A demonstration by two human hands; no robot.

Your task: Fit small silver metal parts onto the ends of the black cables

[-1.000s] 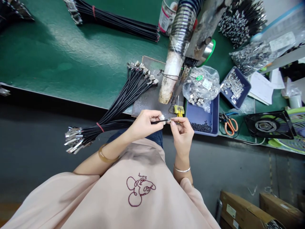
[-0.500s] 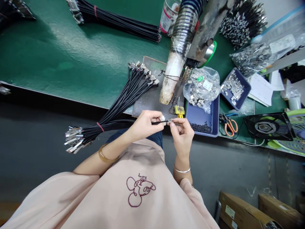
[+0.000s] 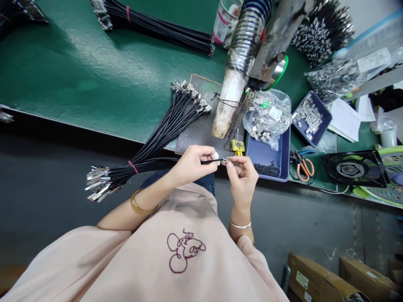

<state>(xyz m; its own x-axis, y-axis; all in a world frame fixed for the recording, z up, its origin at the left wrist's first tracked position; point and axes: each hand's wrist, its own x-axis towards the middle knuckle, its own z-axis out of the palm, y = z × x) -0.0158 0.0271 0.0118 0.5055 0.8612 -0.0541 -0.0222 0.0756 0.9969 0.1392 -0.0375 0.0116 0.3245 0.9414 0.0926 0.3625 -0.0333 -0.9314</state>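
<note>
A black cable (image 3: 208, 162) is pinched between the thumb and fingers of my left hand (image 3: 192, 165), its end pointing right. White material (image 3: 215, 156) covers a fingertip of that hand. At the cable's tip is a small silvery metal connector (image 3: 224, 159), gripped by the closed thumb and forefinger of my right hand (image 3: 242, 178); its details are too small to make out. Left of my hands, a bundle of black cables (image 3: 151, 144) with metal connectors at its ends is tied with a red band (image 3: 132, 167) and overhangs the bench edge.
A fume duct (image 3: 228, 92) hangs over a dark board (image 3: 197, 138). A yellow sponge (image 3: 237, 146) is near my right hand. Beyond it are a blue tray (image 3: 285, 161), a bag of connectors (image 3: 267, 115), a smaller bin (image 3: 325, 121), orange-handled pliers (image 3: 304, 169) and a fan (image 3: 355, 167).
My right hand has shifted very slightly to the right. Both hands keep their grip at the cable's end.
</note>
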